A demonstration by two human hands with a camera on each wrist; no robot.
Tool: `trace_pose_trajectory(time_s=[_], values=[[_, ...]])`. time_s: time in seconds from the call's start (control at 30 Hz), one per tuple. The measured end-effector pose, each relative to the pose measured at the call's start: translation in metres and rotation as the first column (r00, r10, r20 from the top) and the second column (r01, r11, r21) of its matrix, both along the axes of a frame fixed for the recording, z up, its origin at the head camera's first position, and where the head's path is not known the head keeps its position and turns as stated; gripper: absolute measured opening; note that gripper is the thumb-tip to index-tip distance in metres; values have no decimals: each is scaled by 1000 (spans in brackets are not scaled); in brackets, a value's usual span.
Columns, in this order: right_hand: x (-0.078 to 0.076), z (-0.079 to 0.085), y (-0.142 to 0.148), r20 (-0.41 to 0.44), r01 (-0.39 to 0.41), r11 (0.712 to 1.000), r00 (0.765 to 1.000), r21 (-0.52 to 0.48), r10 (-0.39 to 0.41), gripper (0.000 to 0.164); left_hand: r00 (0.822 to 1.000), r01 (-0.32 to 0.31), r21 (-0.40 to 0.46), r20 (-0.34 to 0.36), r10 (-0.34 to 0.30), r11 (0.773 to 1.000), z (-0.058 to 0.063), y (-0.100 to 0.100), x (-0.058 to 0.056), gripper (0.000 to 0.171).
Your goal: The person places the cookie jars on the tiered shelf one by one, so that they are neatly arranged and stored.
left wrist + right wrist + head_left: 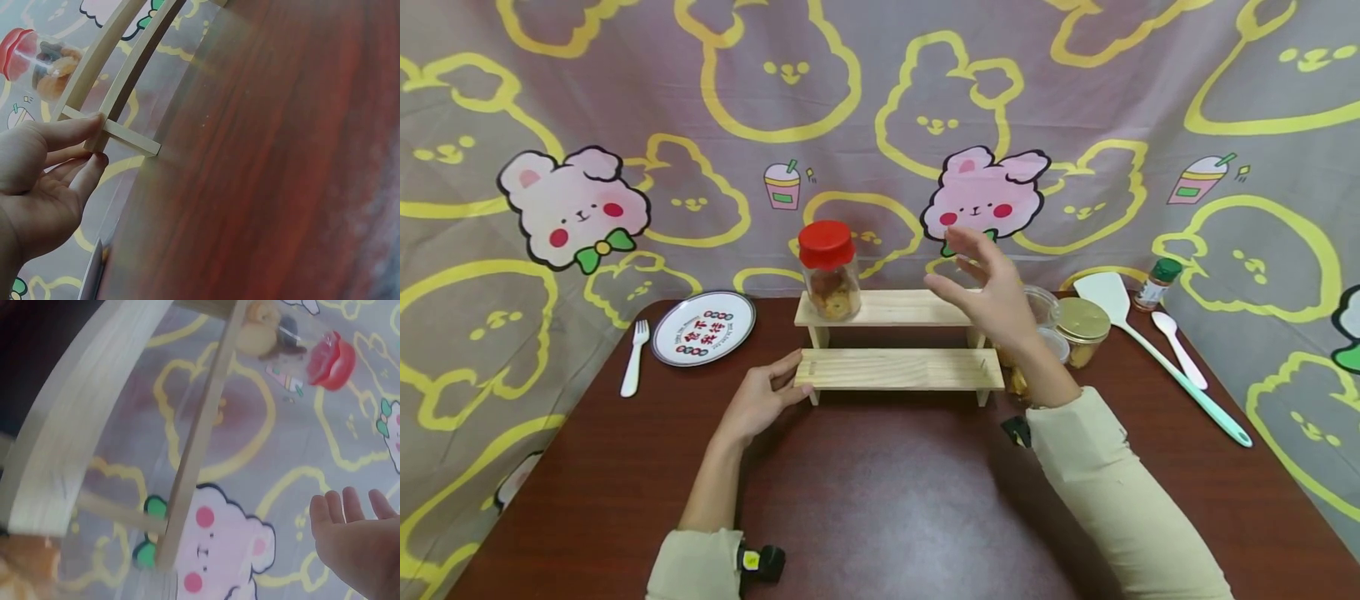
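Plate (688,310) + fork (635,358) L; spatula (1107,297), spoon (1180,352), prob. spice btl (1156,288) R

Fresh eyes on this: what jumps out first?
Probably the red-lidded jar, at the left end of the upper tier of the wooden rack, against a loud cartoon curtain. Next, the hands: the left hand grips the lower tier's left end, while the right hand is raised, holding nothing, near the rack's right end.
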State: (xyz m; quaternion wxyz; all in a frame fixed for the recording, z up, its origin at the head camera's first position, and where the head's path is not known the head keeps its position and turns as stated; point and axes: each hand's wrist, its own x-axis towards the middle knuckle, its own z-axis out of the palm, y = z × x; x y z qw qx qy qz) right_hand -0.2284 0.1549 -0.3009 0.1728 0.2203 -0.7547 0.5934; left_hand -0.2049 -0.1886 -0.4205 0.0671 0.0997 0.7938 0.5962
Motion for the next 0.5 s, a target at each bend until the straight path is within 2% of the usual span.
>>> trace_pose_trajectory(time_s=[0.5], values=[[10, -1, 49, -11, 71, 996, 997, 48, -70, 59, 1000, -5, 30, -3, 5, 1000, -3, -1, -1, 62]])
